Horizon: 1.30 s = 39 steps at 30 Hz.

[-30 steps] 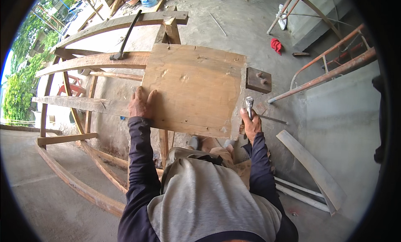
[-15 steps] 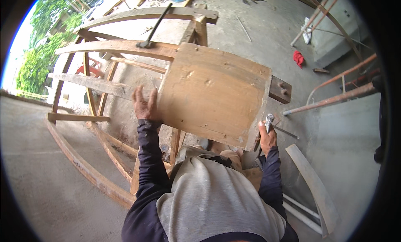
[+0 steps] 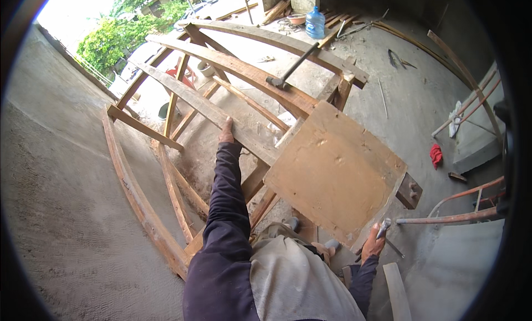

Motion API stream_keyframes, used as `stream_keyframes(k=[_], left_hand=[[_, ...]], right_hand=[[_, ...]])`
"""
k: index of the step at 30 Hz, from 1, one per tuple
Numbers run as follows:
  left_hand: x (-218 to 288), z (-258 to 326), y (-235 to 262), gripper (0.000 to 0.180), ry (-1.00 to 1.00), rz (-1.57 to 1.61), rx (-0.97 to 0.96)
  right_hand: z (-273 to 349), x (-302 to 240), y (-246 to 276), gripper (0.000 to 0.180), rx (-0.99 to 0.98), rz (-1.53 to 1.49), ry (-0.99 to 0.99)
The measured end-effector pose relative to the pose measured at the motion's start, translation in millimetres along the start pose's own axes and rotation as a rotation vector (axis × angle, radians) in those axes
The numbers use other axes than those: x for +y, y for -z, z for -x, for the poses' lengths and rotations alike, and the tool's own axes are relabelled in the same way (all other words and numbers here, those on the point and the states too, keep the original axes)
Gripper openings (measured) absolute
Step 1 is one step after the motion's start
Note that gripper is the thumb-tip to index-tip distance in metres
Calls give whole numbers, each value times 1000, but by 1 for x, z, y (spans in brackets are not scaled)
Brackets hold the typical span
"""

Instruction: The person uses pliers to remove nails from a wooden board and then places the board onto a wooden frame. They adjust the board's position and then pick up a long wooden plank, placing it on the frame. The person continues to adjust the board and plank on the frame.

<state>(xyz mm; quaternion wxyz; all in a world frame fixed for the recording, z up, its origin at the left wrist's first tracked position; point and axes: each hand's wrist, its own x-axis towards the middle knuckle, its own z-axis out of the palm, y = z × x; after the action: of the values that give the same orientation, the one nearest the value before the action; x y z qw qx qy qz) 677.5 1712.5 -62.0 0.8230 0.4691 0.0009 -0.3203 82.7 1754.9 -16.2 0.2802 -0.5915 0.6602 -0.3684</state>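
My left hand is closed over the edge of a long, weathered wooden beam; some fingers are hidden. To its right, a square wooden board covers the near end of the timber frame, its face scuffed and dented. Beside the board's near right corner, my right hand grips a hand tool with a shiny metal head. My fingers hide most of that tool, and a thin dark rod sticks out beside it. A long-handled hammer lies across another beam, beyond both hands.
Curved timber ribs spread to the left. Behind the frame stand a blue water jug and an orange basin. On the right are a red cloth, an orange metal pipe frame and a pale curved strip.
My left hand has left the board's left edge and reached forward onto the weathered beam. The view has swung left. My right hand stays near the board's corner with its tool.
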Motion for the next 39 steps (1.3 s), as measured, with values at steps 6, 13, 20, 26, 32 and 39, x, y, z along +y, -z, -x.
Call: stream_keyframes(k=[6,13,20,26,32,39], left_hand=[[-8,-7,-11,42,102,157,16],[-15,-16,-15,42,-124,124,38],[-8,-21,-39,32,-52,156,123],[-15,-27,-32,47,-69,89,73],[-4,-8,-30,55,26,-12,-22],[21,113,-33,55,-161,-1253,16]], right_hand=[[11,-8,-5,55,78,34,-49],[14,-15,1,50,61,-34,-79],[6,-32,2,52,56,11,-109],[10,-35,-4,55,62,-43,-192],[7,-35,6,56,-6,-27,-181],[3,-42,15,50,-40,-134,-234]])
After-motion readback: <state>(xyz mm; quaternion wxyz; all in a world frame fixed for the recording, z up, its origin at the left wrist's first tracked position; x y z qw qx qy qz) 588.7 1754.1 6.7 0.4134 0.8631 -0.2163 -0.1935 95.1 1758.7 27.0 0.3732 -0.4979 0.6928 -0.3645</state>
